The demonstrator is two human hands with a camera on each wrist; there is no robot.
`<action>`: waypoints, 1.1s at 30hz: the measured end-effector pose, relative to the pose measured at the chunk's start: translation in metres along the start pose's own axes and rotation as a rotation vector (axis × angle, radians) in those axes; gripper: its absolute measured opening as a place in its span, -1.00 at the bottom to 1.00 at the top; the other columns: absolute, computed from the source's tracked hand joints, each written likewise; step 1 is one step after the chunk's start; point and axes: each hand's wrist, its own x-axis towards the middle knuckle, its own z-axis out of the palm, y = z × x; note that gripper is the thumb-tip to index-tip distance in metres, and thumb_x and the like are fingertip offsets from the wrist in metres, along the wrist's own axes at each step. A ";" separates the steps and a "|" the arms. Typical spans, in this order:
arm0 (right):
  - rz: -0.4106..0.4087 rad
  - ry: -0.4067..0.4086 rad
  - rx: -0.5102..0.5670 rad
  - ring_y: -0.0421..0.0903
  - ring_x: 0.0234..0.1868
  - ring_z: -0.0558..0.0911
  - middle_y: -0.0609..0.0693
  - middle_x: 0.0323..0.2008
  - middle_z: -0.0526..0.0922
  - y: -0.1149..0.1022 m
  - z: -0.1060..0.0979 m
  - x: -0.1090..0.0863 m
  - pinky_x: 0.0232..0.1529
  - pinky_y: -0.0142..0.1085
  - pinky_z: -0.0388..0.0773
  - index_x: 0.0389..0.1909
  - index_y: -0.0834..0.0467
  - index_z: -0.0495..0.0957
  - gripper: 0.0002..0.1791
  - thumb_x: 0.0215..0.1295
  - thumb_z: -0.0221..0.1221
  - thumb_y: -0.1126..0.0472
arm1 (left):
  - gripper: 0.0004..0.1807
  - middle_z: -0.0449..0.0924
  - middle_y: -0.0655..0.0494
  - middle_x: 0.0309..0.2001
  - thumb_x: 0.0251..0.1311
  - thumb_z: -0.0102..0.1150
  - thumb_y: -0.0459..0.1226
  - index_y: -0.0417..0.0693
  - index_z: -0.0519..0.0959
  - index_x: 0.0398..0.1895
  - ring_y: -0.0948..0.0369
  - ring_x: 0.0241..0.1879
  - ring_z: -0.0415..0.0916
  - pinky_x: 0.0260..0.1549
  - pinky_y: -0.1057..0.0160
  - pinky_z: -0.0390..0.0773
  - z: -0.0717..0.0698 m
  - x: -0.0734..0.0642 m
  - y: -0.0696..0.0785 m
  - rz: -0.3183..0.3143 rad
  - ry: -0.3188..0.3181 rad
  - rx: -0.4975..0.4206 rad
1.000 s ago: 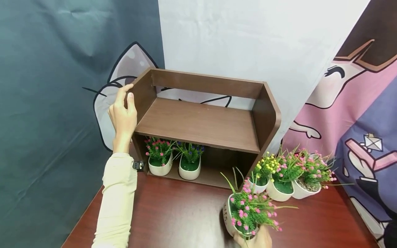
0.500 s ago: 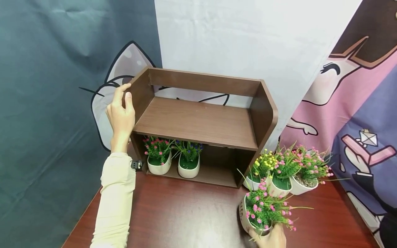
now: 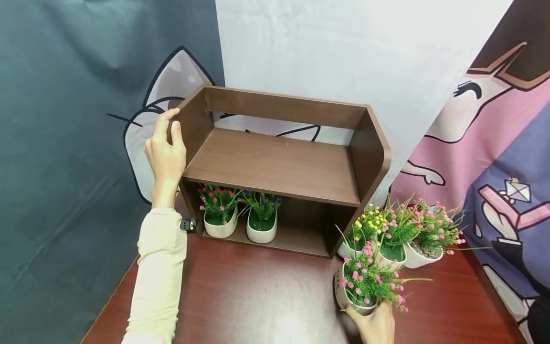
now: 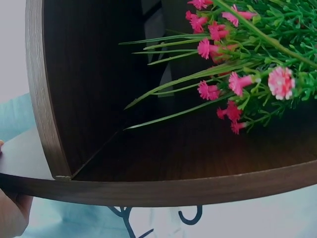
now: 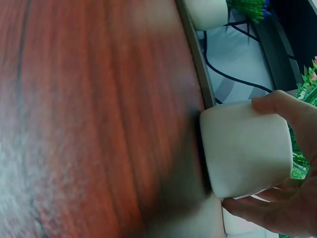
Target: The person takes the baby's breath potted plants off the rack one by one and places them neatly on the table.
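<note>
My left hand (image 3: 165, 154) holds the upper left side panel of a brown wooden shelf (image 3: 275, 160); the left wrist view shows part of that hand (image 4: 11, 214) around the panel. At the lower right, my right hand (image 3: 376, 323) grips a white pot of artificial pink flowers (image 3: 365, 279). Its fingers and thumb press opposite sides of the pot (image 5: 247, 148) in the right wrist view. Dark lettering marks the pot's left side. Whether its base touches the table cannot be told.
Pots with red-pink flowers (image 3: 220, 210) and blue flowers (image 3: 261, 220) stand in the lower compartment. Right of the shelf, a yellow-flowered pot (image 3: 365, 227) and two pink-flowered plants (image 3: 395, 234) crowd together on the reddish table (image 3: 258, 291). Printed fabric (image 3: 301, 52) hangs behind.
My right hand has carried the pink-flowered pot to the right, close to the grouped pots, then slightly away from me. The left hand stays on the shelf panel.
</note>
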 end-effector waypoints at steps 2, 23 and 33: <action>0.001 -0.012 -0.010 0.36 -0.32 0.41 0.43 -0.36 0.40 0.002 0.001 -0.001 -0.33 0.08 0.28 -0.11 0.48 0.21 -0.08 -0.52 0.41 0.06 | -0.70 0.49 -0.07 -0.53 0.21 -0.17 -0.14 0.21 0.46 -0.03 0.12 -0.75 0.00 -0.63 0.24 0.00 0.003 0.000 0.001 0.011 -0.006 -0.005; 0.000 -0.091 -0.041 0.34 -0.22 0.37 0.35 -0.18 0.29 0.004 0.007 0.003 -0.30 0.10 0.27 0.03 0.44 0.12 -0.09 -0.29 0.32 0.04 | -0.69 0.39 -0.10 -0.66 0.21 -0.19 -0.13 0.23 0.44 0.00 0.12 -0.75 0.03 -0.62 0.25 0.01 0.005 -0.002 0.002 0.003 -0.033 0.004; -0.011 -0.097 -0.013 0.29 -0.16 0.37 0.30 -0.14 0.27 0.001 0.013 0.009 -0.26 0.08 0.28 0.03 0.43 0.12 -0.10 -0.29 0.34 0.06 | -0.69 0.56 0.13 -0.19 0.21 -0.18 -0.15 0.26 0.44 -0.01 0.12 -0.73 0.06 -0.55 0.27 0.08 -0.002 -0.001 0.000 -0.024 -0.015 0.005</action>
